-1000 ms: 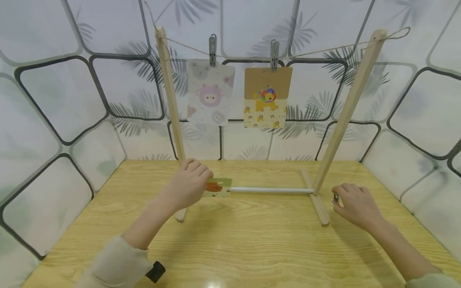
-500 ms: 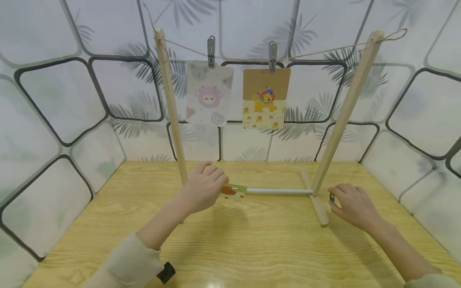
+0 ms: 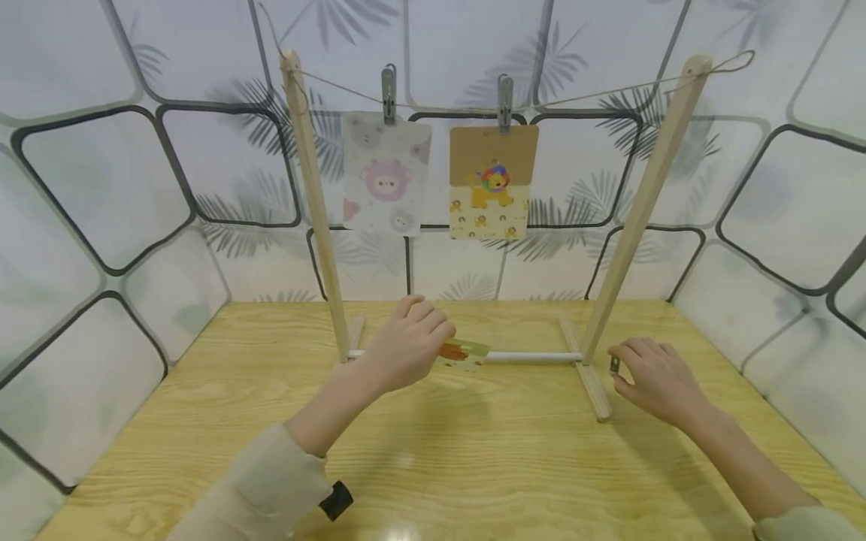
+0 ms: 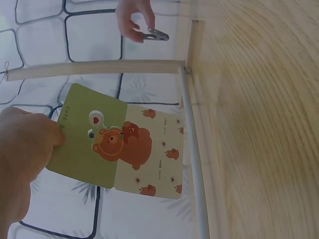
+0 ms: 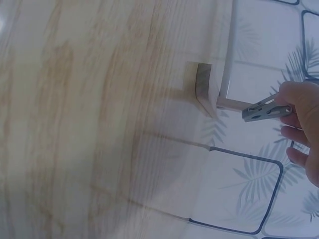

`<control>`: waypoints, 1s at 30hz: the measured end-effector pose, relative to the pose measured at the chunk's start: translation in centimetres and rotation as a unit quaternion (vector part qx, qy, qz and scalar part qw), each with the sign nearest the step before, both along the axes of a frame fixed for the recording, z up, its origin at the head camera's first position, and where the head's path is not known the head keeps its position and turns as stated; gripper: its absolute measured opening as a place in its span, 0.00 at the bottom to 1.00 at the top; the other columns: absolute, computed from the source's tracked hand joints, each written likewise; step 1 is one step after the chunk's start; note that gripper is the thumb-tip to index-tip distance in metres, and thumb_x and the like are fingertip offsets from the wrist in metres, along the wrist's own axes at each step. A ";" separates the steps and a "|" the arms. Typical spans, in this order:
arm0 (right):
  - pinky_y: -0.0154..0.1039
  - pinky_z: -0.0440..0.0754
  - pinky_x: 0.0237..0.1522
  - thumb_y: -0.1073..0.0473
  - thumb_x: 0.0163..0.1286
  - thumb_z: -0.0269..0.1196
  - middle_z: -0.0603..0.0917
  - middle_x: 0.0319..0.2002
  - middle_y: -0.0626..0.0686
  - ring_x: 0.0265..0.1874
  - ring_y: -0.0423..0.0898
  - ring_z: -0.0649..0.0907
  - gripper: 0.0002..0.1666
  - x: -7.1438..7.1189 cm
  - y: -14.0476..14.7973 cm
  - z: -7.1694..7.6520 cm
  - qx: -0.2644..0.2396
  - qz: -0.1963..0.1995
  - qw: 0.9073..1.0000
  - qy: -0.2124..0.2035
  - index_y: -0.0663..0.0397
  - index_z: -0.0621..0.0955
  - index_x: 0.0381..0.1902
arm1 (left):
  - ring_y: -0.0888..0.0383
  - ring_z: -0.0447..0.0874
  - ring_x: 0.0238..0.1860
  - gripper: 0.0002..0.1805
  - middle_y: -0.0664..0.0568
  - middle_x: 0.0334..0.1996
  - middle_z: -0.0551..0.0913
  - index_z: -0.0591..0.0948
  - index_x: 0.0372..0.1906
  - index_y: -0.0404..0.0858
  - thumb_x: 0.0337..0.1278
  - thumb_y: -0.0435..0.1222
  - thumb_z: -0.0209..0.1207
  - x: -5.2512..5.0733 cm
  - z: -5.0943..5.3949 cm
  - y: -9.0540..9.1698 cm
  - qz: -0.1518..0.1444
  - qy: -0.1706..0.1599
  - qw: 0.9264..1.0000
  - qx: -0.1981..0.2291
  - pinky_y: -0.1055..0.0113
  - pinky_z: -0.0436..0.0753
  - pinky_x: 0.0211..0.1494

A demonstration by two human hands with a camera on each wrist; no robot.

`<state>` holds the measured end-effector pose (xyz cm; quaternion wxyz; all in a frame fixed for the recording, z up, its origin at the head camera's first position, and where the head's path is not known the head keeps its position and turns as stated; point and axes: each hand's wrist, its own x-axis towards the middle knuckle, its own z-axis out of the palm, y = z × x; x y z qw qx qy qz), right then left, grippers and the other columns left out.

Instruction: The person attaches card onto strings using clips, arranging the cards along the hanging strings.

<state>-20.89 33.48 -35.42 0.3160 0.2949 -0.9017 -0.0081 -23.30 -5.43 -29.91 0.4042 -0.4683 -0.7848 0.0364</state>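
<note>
My left hand (image 3: 409,347) pinches the edge of a green and cream bear card (image 4: 122,142), held above the table in front of the white crossbar (image 3: 534,357). Just outside the right foot of the wooden stand, my right hand (image 3: 659,379) holds a metal clothespin (image 5: 266,109) between thumb and fingers. Two cards hang from the stand's string: a pale card with a pink animal (image 3: 386,180) and a brown and cream lion card (image 3: 492,184). Each is held by its own metal clip, the left clip (image 3: 389,94) and the right clip (image 3: 504,104).
The stand's left post (image 3: 311,203) and right post (image 3: 639,218) lean outward, with the thin string (image 3: 582,96) tied between their tops. Wood-grain table (image 3: 473,466) lies beneath. A patterned cloth wall (image 3: 250,263) closes in the back and both sides.
My left hand has moved right along the crossbar with the bear card, uncovering the stand's left foot. My right hand keeps hold of the clothespin, almost in the same place.
</note>
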 end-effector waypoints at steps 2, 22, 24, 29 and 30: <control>0.54 0.72 0.30 0.64 0.38 0.68 0.80 0.33 0.58 0.33 0.58 0.78 0.22 0.0 -0.1 0.1 -0.002 0.002 1.000 -0.002 0.63 0.80 0.36 | 0.54 0.73 0.39 0.07 0.53 0.32 0.78 0.78 0.35 0.40 0.54 0.27 0.53 -0.1 0.0 0.5 0.003 -0.001 1.000 -0.004 0.57 0.68 0.55; 0.53 0.72 0.30 0.64 0.39 0.66 0.79 0.33 0.57 0.33 0.57 0.78 0.20 -0.1 -0.4 0.3 -0.006 0.027 1.000 0.009 0.63 0.79 0.36 | 0.56 0.75 0.37 0.09 0.55 0.31 0.80 0.82 0.31 0.42 0.54 0.29 0.53 -0.4 0.3 4.5 -0.002 0.035 0.999 0.026 0.60 0.68 0.53; 0.53 0.73 0.30 0.64 0.39 0.66 0.79 0.32 0.57 0.33 0.57 0.78 0.20 -0.1 -0.3 0.5 -0.006 0.027 1.000 0.013 0.63 0.79 0.35 | 0.56 0.75 0.37 0.09 0.55 0.31 0.80 0.82 0.31 0.42 0.53 0.28 0.52 -0.4 0.3 4.8 0.002 0.035 0.999 0.030 0.60 0.69 0.53; 0.54 0.72 0.30 0.65 0.38 0.65 0.79 0.32 0.58 0.33 0.59 0.78 0.20 -0.1 -0.4 1.0 -0.008 0.025 0.999 0.022 0.63 0.79 0.35 | 0.55 0.76 0.39 0.09 0.52 0.33 0.81 0.80 0.33 0.39 0.53 0.27 0.51 -0.3 0.7 5.5 0.000 0.002 0.999 0.041 0.60 0.70 0.52; 0.54 0.72 0.30 0.65 0.38 0.65 0.79 0.32 0.58 0.33 0.59 0.78 0.20 -0.1 -0.4 1.1 -0.009 0.025 0.999 0.022 0.63 0.79 0.35 | 0.55 0.76 0.39 0.09 0.51 0.33 0.81 0.80 0.33 0.39 0.53 0.26 0.50 -0.3 0.7 5.7 0.000 -0.006 0.999 0.042 0.60 0.70 0.52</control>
